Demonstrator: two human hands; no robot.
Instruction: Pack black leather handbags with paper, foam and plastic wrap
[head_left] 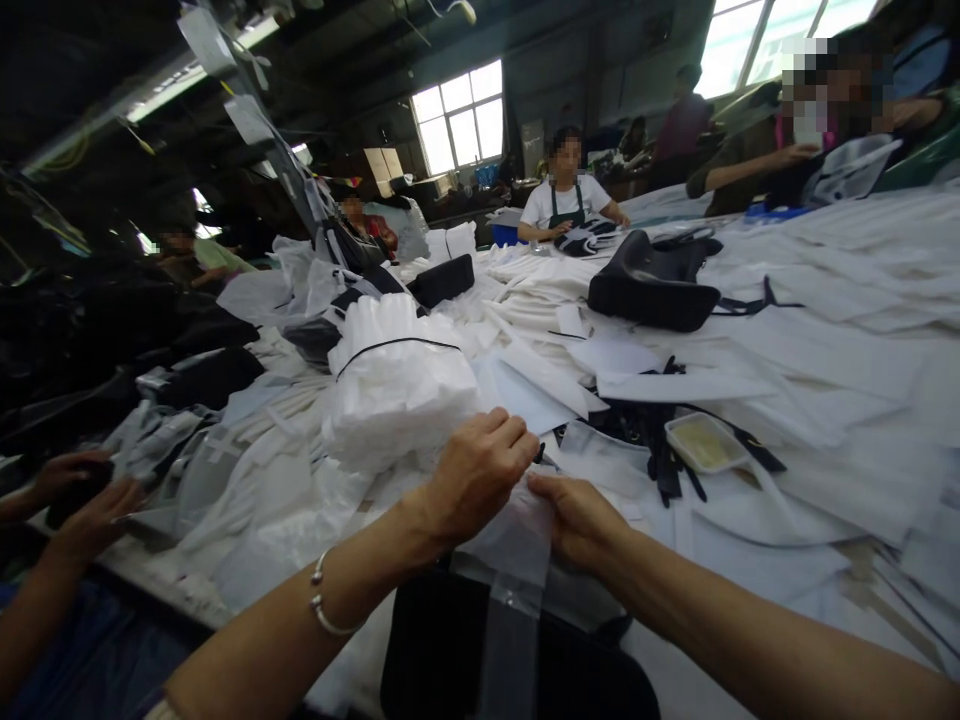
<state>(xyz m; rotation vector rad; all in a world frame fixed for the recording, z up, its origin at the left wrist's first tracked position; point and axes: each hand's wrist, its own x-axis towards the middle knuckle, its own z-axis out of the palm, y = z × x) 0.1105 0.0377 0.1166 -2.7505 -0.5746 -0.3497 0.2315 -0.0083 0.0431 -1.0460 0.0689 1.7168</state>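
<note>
My left hand (480, 470) is closed, its fingers curled together in front of me. What it pinches is hidden, though a small dark tip shows beside its knuckles. Close by, my right hand (581, 515) grips the edge of a translucent plastic bag (517, 540) between thumb and fingers. The plastic hangs down over a black bag (442, 650) at the table's near edge. A clear plastic strip (510, 640) runs down the front of that black bag, whose lower part is cut off by the frame.
A bundle of white sheets (405, 390) tied with black cord stands beyond my left hand. Another black bag (652, 285) lies further back. Black straps surround a small clear tray (705, 442). A co-worker's hands (94, 500) work at left; other people sit across the table.
</note>
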